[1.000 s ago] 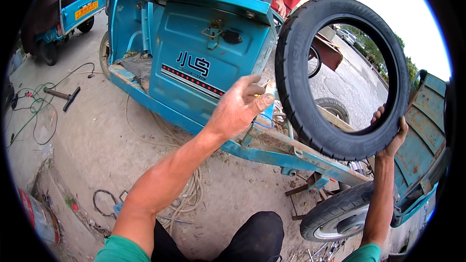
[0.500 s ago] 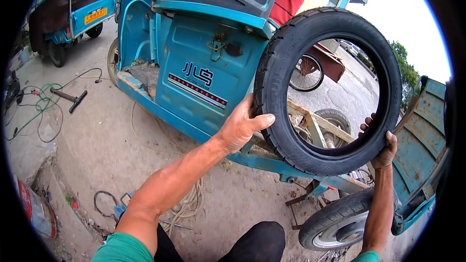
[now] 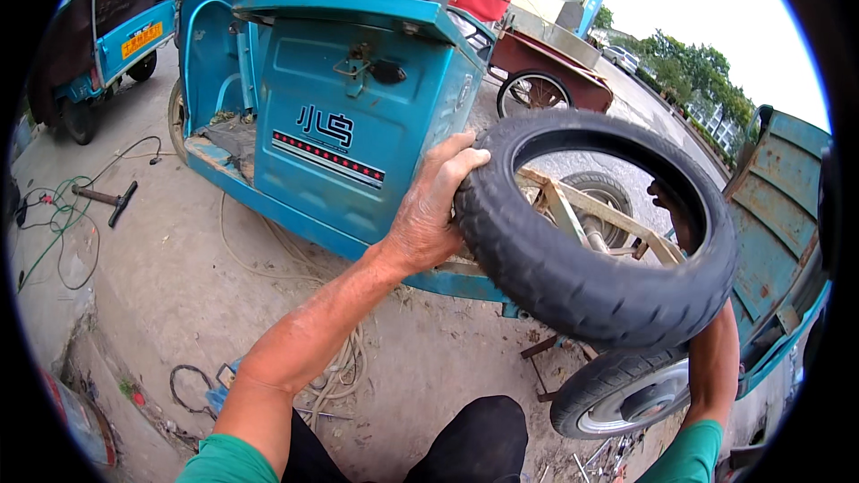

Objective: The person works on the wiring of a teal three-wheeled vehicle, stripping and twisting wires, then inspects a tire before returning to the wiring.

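head view: both hands' fingers grip a black tyre (image 3: 573, 291) mid-air, left hand (image 3: 429, 215) outside, right hand (image 3: 677, 215) inside.

The tyre (image 3: 591, 241) is held up in front of the cargo tricycle (image 3: 349, 125), to the right of its rear panel. The left hand (image 3: 434, 210) grips the tyre's left edge; the right hand (image 3: 680, 215) holds its right side from inside. Below the tyre stands a mounted wheel (image 3: 626, 394). Far left of the tyre, a tool (image 3: 106, 199) and cables (image 3: 54, 224) lie on the ground.
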### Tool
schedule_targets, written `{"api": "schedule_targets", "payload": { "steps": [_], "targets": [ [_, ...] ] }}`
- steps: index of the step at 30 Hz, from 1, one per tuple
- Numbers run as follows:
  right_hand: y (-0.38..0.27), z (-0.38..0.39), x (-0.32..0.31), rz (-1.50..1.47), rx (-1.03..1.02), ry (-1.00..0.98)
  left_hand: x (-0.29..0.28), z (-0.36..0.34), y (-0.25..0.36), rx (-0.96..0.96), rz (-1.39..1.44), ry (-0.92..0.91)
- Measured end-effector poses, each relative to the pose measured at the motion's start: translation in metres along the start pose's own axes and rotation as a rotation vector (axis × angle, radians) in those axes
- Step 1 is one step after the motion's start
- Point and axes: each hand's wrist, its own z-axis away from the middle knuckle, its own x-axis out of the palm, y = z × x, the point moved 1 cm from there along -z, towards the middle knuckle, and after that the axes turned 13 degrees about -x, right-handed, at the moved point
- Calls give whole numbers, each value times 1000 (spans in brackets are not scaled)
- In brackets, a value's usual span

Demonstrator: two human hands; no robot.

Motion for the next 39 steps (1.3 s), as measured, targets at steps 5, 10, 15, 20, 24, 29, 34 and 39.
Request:
{"api": "schedule_targets", "payload": {
  "steps": [5,10,15,20,24,29,34,39],
  "targets": [
    [-13,82,-12,-145,106,56,12,12,-19,99,-117,66],
    [-20,124,-17,-218,164,96,19,13,-32,122,-138,80],
    [-22,147,-18,-234,215,127,29,19,-38,83,-151,61],
    [-18,128,-18,-252,197,154,27,16,-36,138,-190,72],
    [-4,89,-6,-329,160,171,29,19,-34,114,-225,68],
    [8,38,-6,-404,157,211,37,17,-28,88,-210,42],
    [24,3,14,-488,173,230,34,17,-30,111,-252,38],
    [29,-10,26,-535,189,231,32,17,-29,109,-270,35]
  ]
}}
